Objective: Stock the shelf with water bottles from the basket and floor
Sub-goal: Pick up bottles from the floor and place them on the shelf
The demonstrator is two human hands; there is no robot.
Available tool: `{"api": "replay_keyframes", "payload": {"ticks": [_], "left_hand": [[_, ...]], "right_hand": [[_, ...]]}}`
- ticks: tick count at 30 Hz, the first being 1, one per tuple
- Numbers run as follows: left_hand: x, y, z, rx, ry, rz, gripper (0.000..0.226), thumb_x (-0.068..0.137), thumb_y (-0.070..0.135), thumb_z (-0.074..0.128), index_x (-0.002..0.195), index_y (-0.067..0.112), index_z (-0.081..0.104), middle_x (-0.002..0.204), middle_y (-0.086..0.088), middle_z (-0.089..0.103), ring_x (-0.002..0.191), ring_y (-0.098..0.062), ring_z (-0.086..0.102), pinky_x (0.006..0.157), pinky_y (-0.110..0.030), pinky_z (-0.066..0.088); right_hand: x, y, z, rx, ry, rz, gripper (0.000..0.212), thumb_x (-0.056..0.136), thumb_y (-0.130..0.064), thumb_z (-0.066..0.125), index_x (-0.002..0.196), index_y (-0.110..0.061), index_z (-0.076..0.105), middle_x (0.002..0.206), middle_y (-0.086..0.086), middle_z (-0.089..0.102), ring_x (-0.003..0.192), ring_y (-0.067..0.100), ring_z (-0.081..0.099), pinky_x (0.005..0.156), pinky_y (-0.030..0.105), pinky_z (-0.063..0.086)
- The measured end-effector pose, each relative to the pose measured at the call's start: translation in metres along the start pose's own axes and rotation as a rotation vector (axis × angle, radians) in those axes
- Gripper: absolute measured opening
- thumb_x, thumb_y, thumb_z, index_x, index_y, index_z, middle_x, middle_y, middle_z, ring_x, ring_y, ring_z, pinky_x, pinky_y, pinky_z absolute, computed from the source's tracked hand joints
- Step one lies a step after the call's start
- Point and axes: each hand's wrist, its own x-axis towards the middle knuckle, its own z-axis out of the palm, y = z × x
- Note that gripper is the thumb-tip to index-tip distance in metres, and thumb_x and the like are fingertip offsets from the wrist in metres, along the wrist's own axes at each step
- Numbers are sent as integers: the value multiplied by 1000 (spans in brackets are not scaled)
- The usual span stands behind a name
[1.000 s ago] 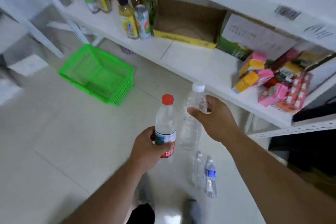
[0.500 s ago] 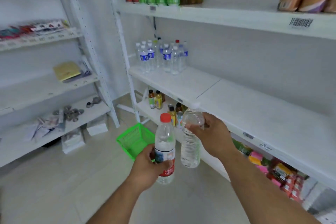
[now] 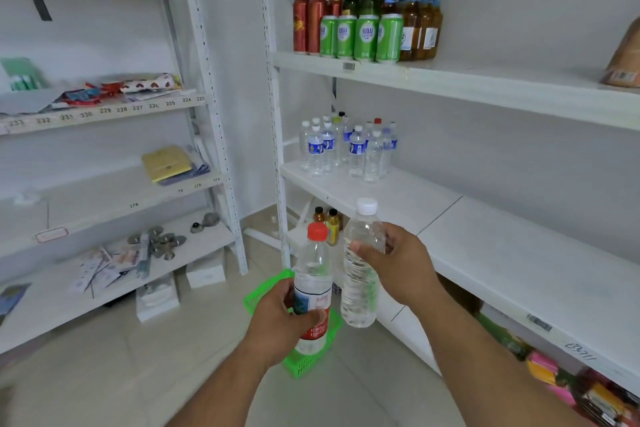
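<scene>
White metal shelving fills the room; the left hand [image 3: 277, 317] grips a red-capped clear water bottle [image 3: 313, 288], the right hand [image 3: 403, 262] a white-capped clear bottle [image 3: 360, 274], seemingly next to stand beside the shelved water bottles [image 3: 348, 147].

Both hands [image 3: 280, 319] raised their bottles [image 3: 360, 274] toward the shelf [image 3: 398, 198].
</scene>
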Motion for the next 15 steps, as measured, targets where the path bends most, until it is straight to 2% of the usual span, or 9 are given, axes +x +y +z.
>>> {"api": "replay_keyframes", "payload": {"ticks": [3,7,10,15], "left_hand": [[30,-3,-23,10,-22,14,46,71,9,85,99,36,61,99,10,71,91,-1,65,64,-8,48],[65,-6,-47,2,-64,11,51,71,12,85,112,30,61,104,10,70,95,-2,64,70,-10,47],[90,-10,-59,3,-74,25,48,71,12,85,108,33,62,103,10,70,95,-3,65,71,-11,47],[133,-16,-68,-4,-93,24,47,72,11,84,107,34,62,102,11,70,94,-1,65,68,-8,47]], "right_hand": [[22,-8,23,14,27,8,18,82,-33,79,98,-36,71,89,-22,74,80,-7,68,70,19,50],[48,-18,48,8,66,24,17,81,-33,80,94,-37,70,89,-17,75,79,-3,69,72,22,54],[68,-20,65,-9,77,27,18,81,-35,79,97,-31,73,88,-14,75,77,1,70,69,25,53],[109,-15,85,-31,80,39,19,81,-37,80,97,-29,73,89,-14,76,82,3,71,78,31,57]]}}
